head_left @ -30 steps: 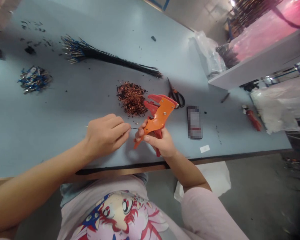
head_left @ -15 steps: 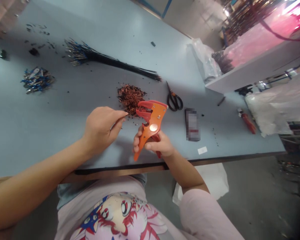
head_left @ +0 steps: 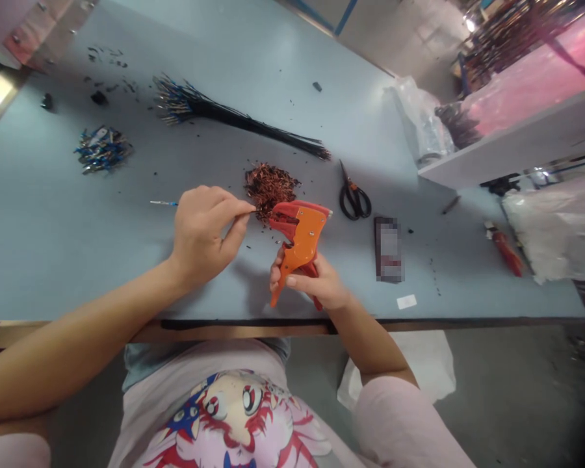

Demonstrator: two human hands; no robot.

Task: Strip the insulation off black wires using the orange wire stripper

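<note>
My left hand (head_left: 205, 234) pinches a thin black wire (head_left: 163, 203) whose blue-tipped end sticks out to the left; the other end points at the jaws of an orange wire stripper (head_left: 298, 242). My right hand (head_left: 316, 284) grips the stripper's handles, holding it upright over the grey-blue table (head_left: 78, 247). Just behind the stripper's jaws lies a heap of copper-coloured wire scraps (head_left: 270, 185).
A bundle of black wires with blue ends (head_left: 234, 117) lies further back. A small pile of blue terminals (head_left: 101, 148) sits at the left. Black scissors (head_left: 353, 195), a dark blurred block (head_left: 389, 248), a red tool (head_left: 506, 248) and plastic bags (head_left: 556, 227) lie to the right.
The stripper has been raised from tilted to more upright, and my left hand has brought the wire from its side up to its jaws near the copper scraps.
</note>
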